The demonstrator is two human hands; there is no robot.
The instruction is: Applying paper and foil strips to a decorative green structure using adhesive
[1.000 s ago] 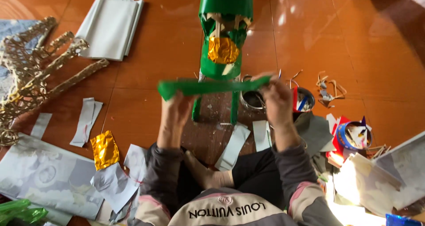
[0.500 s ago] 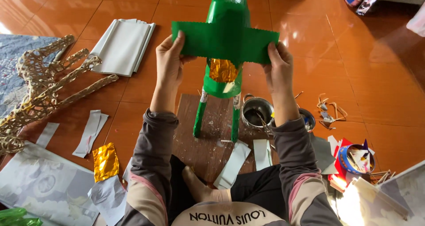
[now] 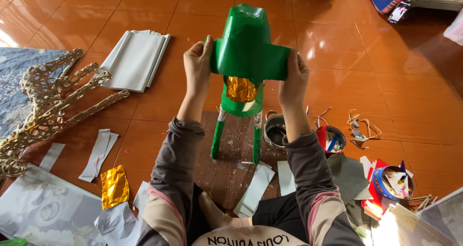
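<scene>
A tall green paper-covered figure (image 3: 243, 31) with two green legs (image 3: 218, 137) and a gold foil patch (image 3: 241, 88) stands on a dark wooden board (image 3: 231, 169). A wide strip of green paper (image 3: 251, 58) is stretched across the figure's body. My left hand (image 3: 197, 62) grips the strip's left end, and my right hand (image 3: 294, 77) presses its right end against the figure. Both hands are at the figure's sides, above the board.
A metal tin (image 3: 275, 129) and a small pot of scraps (image 3: 333, 139) stand right of the board. White paper stack (image 3: 135, 60) lies far left, woven gold frame (image 3: 43, 106) beside it, gold foil (image 3: 114, 186) and grey strips near my left knee, a blue ring (image 3: 393, 182) at right.
The green strip has gone from being held flat and low in front of the figure to being raised and pulled around its upper body. Both hands rose with it.
</scene>
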